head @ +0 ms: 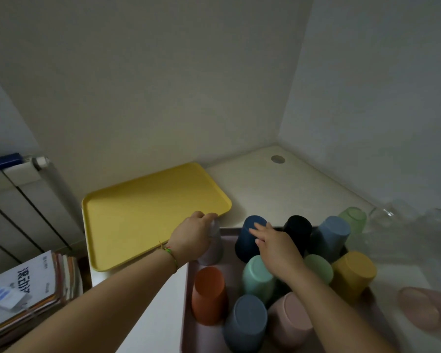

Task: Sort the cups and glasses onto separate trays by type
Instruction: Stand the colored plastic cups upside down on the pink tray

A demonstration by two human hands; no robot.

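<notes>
12 cups (208,294), 2 trays (138,220), approx. 2 glasses (382,215).

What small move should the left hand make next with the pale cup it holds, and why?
Probably lift the pale lilac plastic cup and set it on the yellow plastic tray. The left hand grips this cup at the corner of the crowded pink tray, and the yellow tray lies right beside it, holding no cups yet.

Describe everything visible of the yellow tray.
The yellow tray is rectangular with rounded corners and a low raised rim, matte, plastic-looking. It lies flat on the white table, left of the pink tray. Its visible floor bears no cup. The left hand, gripping a grey cup, hides part of its near edge.
</notes>
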